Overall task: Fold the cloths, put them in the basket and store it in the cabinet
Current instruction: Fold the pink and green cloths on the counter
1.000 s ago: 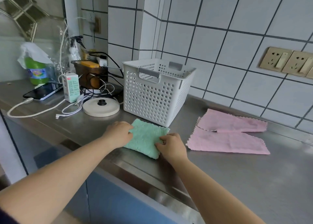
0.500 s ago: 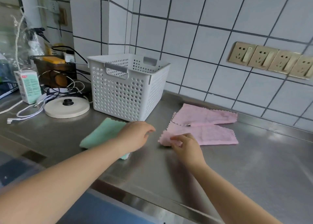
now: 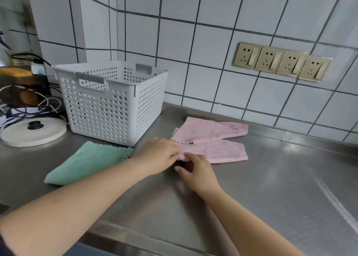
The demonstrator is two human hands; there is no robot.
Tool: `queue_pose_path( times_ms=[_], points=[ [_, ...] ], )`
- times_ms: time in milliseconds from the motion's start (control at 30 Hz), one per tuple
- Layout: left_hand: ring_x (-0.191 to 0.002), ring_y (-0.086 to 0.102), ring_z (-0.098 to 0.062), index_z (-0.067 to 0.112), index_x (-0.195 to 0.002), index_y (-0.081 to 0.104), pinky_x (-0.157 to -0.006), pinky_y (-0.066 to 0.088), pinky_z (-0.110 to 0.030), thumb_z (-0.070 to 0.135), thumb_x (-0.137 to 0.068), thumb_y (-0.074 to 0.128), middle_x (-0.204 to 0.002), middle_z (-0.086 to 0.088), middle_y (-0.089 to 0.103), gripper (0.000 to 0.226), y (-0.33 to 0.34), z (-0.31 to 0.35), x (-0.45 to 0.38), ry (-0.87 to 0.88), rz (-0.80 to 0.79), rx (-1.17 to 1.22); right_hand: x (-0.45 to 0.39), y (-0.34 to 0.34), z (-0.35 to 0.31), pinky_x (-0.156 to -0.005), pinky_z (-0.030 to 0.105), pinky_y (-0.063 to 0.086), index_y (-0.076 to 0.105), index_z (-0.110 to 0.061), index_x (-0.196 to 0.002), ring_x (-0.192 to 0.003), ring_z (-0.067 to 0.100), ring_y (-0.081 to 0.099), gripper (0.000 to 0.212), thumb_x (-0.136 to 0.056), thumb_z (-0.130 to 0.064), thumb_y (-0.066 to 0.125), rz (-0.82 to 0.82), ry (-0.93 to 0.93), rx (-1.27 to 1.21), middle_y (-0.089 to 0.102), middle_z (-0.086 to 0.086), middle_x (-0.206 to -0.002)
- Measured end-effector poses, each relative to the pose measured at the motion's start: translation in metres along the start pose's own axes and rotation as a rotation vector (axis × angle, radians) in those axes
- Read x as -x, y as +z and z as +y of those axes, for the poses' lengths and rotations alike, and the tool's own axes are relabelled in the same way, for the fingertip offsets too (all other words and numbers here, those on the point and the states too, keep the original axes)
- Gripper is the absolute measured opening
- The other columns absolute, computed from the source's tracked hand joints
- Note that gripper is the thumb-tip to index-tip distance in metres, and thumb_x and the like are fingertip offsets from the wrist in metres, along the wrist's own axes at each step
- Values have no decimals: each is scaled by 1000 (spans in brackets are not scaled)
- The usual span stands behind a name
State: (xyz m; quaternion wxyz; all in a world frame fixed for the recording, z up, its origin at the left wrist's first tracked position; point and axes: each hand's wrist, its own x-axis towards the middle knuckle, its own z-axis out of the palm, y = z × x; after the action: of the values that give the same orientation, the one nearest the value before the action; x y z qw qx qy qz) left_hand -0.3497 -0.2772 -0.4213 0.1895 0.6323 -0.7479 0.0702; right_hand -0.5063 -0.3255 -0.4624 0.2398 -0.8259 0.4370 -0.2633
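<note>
On the steel desk [image 3: 271, 188] right of the white basket [image 3: 108, 100], left hand [image 3: 157, 155] and right hand [image 3: 195, 172] pinch the limp, light pink cloth [image 3: 222, 151] at its near-left corner.

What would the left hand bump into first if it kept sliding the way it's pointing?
The left hand points right along the counter, so it would likely meet the nearer pink cloth it is already pinching, beside the right hand.

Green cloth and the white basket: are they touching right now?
Apart. The head view shows a strip of bare steel counter between the green cloth and the base of the basket.
</note>
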Motion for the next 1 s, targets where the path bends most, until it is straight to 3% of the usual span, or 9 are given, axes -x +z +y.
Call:
queue_pose_path(
  times_ms=[100,233,367,467,533,633,700,833,1000],
  points=[
    [-87,56,-13,26,-99,69,-70,41,-27,35,-90,53,-96,7,65,20,-22,16,-29,-45,89,176,-17,-13,-16,-87,32,49,60,-28,-107,-99,8,59,36,-79,-50,56,130,50,-197,63,-5,-108],
    [-82,51,-7,27,-94,68,-70,39,-25,28,-89,55,-91,12,62,15,-59,30,-65,-42,173,191,-36,-59,-37,-75,27,44,62,-18,-104,-93,16,60,30,-94,-42,46,293,101,-249,68,-3,-100],
    [-78,56,-9,23,-91,68,-64,41,-24,26,-89,56,-82,16,61,13,-96,43,-94,-28,239,235,-50,-105,-52,-66,10,44,60,-22,-104,-84,4,61,23,-91,-40,54,324,51,-405,66,-12,-92],
    [-74,54,-5,21,-92,68,-64,43,-19,21,-90,56,-86,13,63,13,-123,56,-113,-9,280,324,-58,-134,-67,-79,27,51,59,-25,-99,-86,9,63,17,-91,-39,53,350,-19,-428,68,-7,-90],
    [-71,54,-5,20,-92,68,-68,48,-24,19,-90,56,-92,6,66,12,-139,63,-122,3,305,358,-62,-151,-79,-65,26,46,57,-20,-92,-73,10,58,21,-93,-39,49,423,-38,-404,62,-6,-79],
    [-67,47,-5,20,-97,67,-64,36,-23,20,-91,54,-84,9,57,15,-162,72,-131,27,347,256,-64,-174,-94,-51,23,33,51,-16,-95,-59,9,47,15,-96,-31,46,499,-60,-366,54,-4,-71],
    [-71,46,-12,20,-98,67,-66,34,-24,21,-92,52,-80,8,54,16,-175,75,-135,28,367,202,-63,-184,-103,-50,25,33,47,-19,-101,-60,11,48,9,-95,-25,44,501,-111,-315,57,-3,-74],
    [-80,50,-15,21,-98,66,-71,41,-28,24,-92,52,-86,5,60,15,-188,74,-135,24,329,134,-53,-195,-110,-61,30,37,42,-18,-116,-81,25,58,26,-90,-19,46,460,-218,29,65,2,-96],
    [-95,57,-19,20,-102,65,-80,46,-31,23,-93,50,-100,3,66,18,-194,67,-125,1,330,99,-41,-205,-105,-61,32,33,39,-17,-114,-89,31,56,20,-95,-18,35,415,-205,453,54,5,-116]
  ],
)
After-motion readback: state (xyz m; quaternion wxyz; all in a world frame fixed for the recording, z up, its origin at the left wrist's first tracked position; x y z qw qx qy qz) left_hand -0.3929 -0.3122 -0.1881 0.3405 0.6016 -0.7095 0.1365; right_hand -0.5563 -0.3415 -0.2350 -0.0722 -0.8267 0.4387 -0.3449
